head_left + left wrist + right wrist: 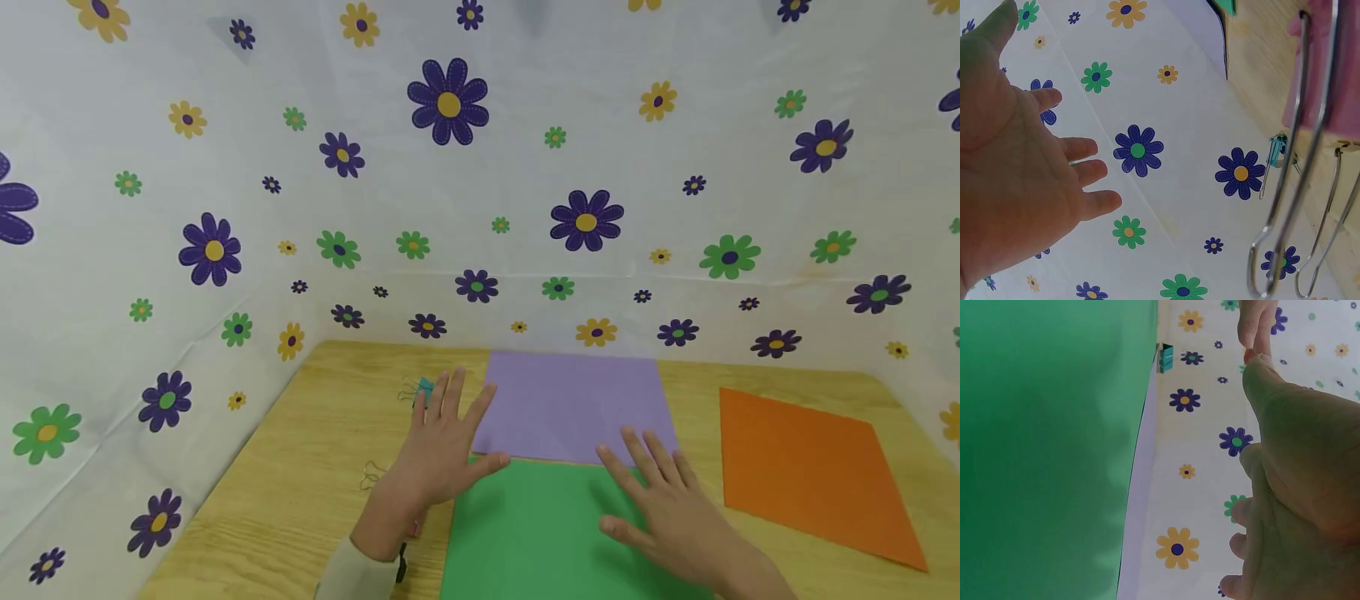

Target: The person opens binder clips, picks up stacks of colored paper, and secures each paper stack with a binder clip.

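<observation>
My left hand (442, 450) is held with fingers spread above the left edge of a green sheet (525, 533), gripping nothing. The right hand (667, 521), also spread and holding nothing, hovers over the right part of that sheet and casts a shadow on it. Behind the green sheet lies a purple sheet (577, 408). A teal binder clip (425, 388) sits just beyond my left fingertips, partly hidden by them. In the left wrist view a pink binder clip (1329, 81) looms close, with a pale yellowish clip (1347, 178) beside it.
An orange sheet (817, 475) lies at an angle on the right of the wooden table (300, 467). A white cloth with printed flowers (510, 175) stands round the back and sides. Wire clip handles (372, 476) show left of my left wrist.
</observation>
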`<move>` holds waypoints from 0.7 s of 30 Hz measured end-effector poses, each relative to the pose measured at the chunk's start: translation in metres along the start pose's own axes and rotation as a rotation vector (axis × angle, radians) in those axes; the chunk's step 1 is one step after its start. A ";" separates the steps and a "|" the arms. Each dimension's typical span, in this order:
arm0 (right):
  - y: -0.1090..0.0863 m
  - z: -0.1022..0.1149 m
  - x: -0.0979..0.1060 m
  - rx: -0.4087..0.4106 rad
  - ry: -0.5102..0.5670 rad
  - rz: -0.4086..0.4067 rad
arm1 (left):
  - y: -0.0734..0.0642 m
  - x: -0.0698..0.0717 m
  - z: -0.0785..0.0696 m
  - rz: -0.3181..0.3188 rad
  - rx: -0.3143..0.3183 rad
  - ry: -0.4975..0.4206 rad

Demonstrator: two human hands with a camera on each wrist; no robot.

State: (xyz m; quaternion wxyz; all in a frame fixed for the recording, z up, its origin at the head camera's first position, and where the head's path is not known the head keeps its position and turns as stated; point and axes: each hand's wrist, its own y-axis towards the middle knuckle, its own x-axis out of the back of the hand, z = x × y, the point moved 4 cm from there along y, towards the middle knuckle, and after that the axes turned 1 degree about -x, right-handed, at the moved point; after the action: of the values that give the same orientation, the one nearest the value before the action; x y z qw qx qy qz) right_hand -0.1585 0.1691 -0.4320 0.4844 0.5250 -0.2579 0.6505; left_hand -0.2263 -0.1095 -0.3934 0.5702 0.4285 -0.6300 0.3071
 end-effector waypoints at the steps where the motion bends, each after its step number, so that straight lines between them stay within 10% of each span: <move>1: 0.000 0.002 0.000 0.005 0.006 0.002 | 0.000 0.000 0.000 -0.001 0.000 -0.001; 21: -0.013 0.004 -0.015 0.065 -0.082 0.014 | -0.001 0.003 0.003 -0.018 0.009 -0.012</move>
State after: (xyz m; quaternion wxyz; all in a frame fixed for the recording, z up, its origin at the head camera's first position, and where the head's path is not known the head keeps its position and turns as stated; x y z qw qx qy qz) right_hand -0.1452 0.1657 -0.4468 0.4514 0.5649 -0.2598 0.6400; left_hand -0.2262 -0.1131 -0.3909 0.5674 0.4383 -0.6282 0.3023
